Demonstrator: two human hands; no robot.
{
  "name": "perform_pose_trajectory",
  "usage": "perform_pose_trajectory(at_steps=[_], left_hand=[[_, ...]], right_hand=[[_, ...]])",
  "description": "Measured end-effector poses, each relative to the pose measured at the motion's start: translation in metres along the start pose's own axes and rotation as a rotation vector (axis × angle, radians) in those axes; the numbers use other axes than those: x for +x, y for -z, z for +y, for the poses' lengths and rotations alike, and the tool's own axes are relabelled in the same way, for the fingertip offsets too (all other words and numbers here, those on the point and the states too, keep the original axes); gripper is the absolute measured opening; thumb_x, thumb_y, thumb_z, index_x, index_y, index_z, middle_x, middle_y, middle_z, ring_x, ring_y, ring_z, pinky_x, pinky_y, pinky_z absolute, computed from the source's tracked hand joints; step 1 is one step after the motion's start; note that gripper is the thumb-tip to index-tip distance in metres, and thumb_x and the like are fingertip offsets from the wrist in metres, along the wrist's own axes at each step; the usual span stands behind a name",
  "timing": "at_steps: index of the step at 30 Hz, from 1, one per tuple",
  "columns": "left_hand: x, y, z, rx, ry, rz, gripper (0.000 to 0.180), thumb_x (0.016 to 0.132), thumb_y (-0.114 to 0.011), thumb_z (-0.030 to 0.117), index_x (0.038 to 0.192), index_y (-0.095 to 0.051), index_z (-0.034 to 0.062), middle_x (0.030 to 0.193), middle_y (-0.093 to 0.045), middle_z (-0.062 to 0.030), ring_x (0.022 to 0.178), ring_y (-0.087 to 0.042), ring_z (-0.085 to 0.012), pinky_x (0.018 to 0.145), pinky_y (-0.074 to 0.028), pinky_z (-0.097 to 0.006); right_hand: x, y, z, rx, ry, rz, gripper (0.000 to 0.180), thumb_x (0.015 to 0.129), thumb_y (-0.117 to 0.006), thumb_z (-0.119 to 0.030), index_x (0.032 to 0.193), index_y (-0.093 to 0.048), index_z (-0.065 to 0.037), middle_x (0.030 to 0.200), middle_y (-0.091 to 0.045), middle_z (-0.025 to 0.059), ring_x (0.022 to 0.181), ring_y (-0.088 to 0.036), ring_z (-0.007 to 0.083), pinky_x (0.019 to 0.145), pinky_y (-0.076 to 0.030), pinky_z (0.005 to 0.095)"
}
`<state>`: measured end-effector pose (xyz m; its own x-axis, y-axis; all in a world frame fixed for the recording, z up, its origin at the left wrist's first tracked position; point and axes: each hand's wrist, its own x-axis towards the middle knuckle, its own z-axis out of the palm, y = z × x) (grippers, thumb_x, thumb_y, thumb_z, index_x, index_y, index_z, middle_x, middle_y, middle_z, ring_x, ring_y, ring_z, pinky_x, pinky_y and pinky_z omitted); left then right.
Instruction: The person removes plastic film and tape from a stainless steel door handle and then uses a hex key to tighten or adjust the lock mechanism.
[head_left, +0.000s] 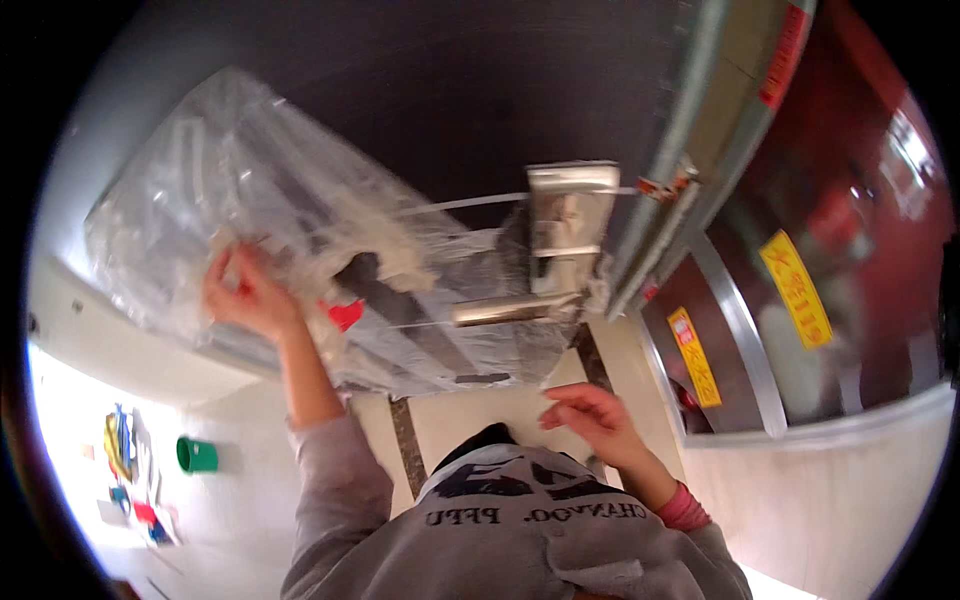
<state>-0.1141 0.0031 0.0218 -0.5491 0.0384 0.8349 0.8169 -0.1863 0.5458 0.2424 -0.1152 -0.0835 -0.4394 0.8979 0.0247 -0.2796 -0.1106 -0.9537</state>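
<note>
Clear, crumpled plastic film hangs loose and torn over a dark door. My left hand is at the film, thumb and fingers curled together in a pinch on its torn edge. Beside the torn part, a small red scrap sticks to the film. To the right, a shiny metal door handle with a backplate is fixed to the door. In front of my body, below the handle, my right hand hangs with its fingers loosely stretched and nothing visible in them.
At the right stands a dark red glossy cabinet with yellow labels and a metal frame. The grey door frame runs beside the handle. On the light floor at the left are a green bin and a pile of mixed items.
</note>
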Motion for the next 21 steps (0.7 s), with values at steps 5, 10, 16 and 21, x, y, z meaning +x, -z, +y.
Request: perform_pose_trajectory(at_steps=[5, 10, 16, 21], left_hand=[[-0.004, -0.027, -0.033, -0.123, -0.096, 0.094, 0.033, 0.087, -0.045, 0.021, 0.11, -0.047, -0.0013, 0.119, -0.045, -0.0163, 0.109, -0.042, -0.032, 0.093, -0.035, -0.038], [0.027, 0.068, -0.05, -1.009, 0.412, 0.175, 0.05, 0.091, -0.031, 0.045, 0.108, -0.051, 0.0029, 0.113, -0.052, -0.0131, 0.107, -0.047, -0.027, 0.091, -0.037, -0.041], [0.044, 0.12, -0.063, -0.784, 0.279, 0.31, 0.051, 0.091, -0.027, 0.045, 0.106, -0.054, 0.0044, 0.113, -0.052, -0.0152, 0.106, -0.048, -0.0304, 0.094, -0.037, -0.045], [0.031, 0.13, -0.054, -0.786, 0.165, 0.218, 0.046, 0.094, -0.026, 0.038, 0.106, -0.051, 0.0022, 0.115, -0.052, -0.0174, 0.105, -0.05, -0.0282, 0.086, -0.044, -0.042]], right_hand=[[0.02, 0.014, -0.007, -0.016, 0.057, 0.292, 0.02, 0.09, -0.048, -0.008, 0.108, -0.054, -0.001, 0.084, -0.063, 0.0097, 0.077, -0.061, 0.0164, 0.074, -0.049, 0.0302], [0.045, 0.066, -0.033, -0.137, 0.288, 0.535, 0.024, 0.09, -0.05, -0.015, 0.111, -0.054, -0.004, 0.085, -0.062, 0.0077, 0.076, -0.058, 0.0149, 0.071, -0.048, 0.0278], [0.098, 0.086, -0.033, -0.039, 0.225, 0.685, 0.041, 0.091, -0.046, -0.025, 0.129, -0.039, -0.011, 0.119, -0.049, 0.0082, 0.106, -0.047, 0.016, 0.093, -0.035, 0.0335], [0.146, 0.093, -0.023, 0.126, 0.216, 0.744, 0.046, 0.094, -0.036, -0.036, 0.133, -0.034, -0.012, 0.133, -0.039, 0.0046, 0.122, -0.035, 0.0179, 0.103, -0.023, 0.0335]])
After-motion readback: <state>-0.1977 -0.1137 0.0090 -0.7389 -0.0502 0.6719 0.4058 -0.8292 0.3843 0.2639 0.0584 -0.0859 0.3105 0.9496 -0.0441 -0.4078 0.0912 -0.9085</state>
